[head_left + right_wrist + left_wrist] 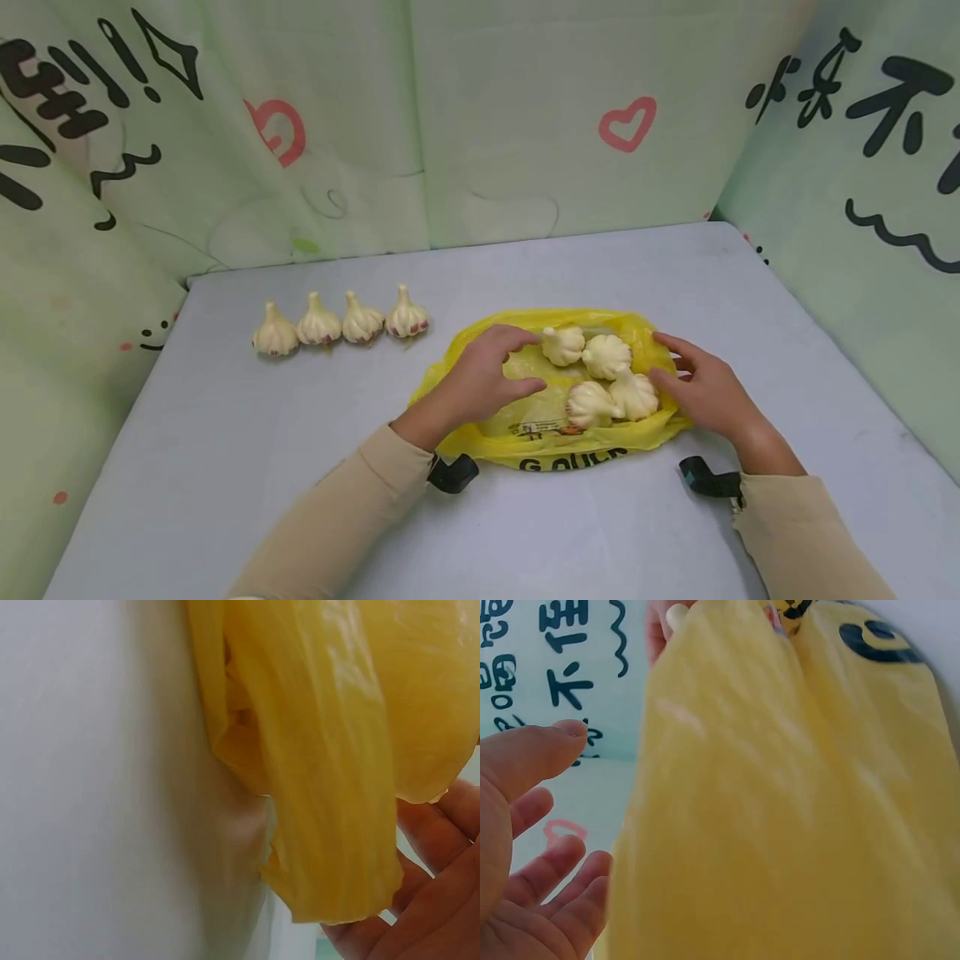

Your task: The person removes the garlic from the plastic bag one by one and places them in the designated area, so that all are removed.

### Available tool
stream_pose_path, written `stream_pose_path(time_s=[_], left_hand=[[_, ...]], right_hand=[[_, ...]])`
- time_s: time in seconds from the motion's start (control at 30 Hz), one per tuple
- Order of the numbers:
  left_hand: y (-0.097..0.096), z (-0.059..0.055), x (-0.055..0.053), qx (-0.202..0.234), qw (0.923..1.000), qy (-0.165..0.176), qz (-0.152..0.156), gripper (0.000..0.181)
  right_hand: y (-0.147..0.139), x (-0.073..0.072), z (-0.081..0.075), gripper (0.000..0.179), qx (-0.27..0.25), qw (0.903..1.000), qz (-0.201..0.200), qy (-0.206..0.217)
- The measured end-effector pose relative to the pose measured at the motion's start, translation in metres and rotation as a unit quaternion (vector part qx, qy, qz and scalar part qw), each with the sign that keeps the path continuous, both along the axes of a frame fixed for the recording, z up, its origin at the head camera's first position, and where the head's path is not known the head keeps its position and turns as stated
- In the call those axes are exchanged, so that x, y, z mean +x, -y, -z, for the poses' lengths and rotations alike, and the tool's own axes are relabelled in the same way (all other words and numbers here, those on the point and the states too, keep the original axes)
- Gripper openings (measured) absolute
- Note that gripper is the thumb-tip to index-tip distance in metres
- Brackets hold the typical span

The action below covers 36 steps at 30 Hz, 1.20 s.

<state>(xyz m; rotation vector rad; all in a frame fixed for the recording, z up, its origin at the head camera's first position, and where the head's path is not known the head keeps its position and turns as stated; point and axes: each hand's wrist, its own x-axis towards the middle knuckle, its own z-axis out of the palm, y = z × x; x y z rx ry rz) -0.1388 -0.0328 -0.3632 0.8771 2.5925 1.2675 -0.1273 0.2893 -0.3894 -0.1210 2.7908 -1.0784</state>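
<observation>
A yellow plastic bag (487,454) lies on the table with its mouth spread wide. Inside it, toward the right, sit several white garlic bulbs (592,404). My left hand (483,375) reaches over the bag's left side, thumb and fingers apart and nothing between them. In the left wrist view, the bag's side (780,795) stands beside that hand's spread fingers (547,877). At the bag's right rim, my right hand (708,387) rests with fingers outside and thumb near the closest bulb. The right wrist view has bag plastic (322,787) covering part of its fingers (435,832).
Several more garlic bulbs (362,319) stand in a row at the back left of the white table (247,467). Behind and beside the table hang pale green printed curtains (510,125). Black wrist cameras (453,475) sit under both sleeves, near the bag's front edge.
</observation>
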Motion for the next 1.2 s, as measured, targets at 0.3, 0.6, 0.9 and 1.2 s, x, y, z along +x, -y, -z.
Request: stream_pose_path(time_s=[0.3, 0.6, 0.9, 1.2], left_hand=[[-0.028, 0.005, 0.000, -0.023, 0.9992, 0.017, 0.029, 0.050], [-0.048, 0.017, 0.001, -0.066, 0.9959, 0.030, 0.054, 0.044], [-0.056, 0.024, 0.004, -0.088, 0.9928, 0.049, 0.065, 0.047], [-0.060, 0.028, 0.003, -0.112, 0.9898, 0.042, 0.077, 0.047]], right_hand=[[0.000, 0.000, 0.002, 0.061, 0.012, 0.9999, 0.004, -0.010], [0.000, 0.001, 0.002, 0.062, 0.008, 0.9999, 0.006, -0.012], [0.000, 0.002, 0.003, 0.062, 0.010, 0.9998, 0.008, -0.017], [0.001, 0.001, 0.003, 0.062, 0.009, 0.9998, 0.010, -0.017]])
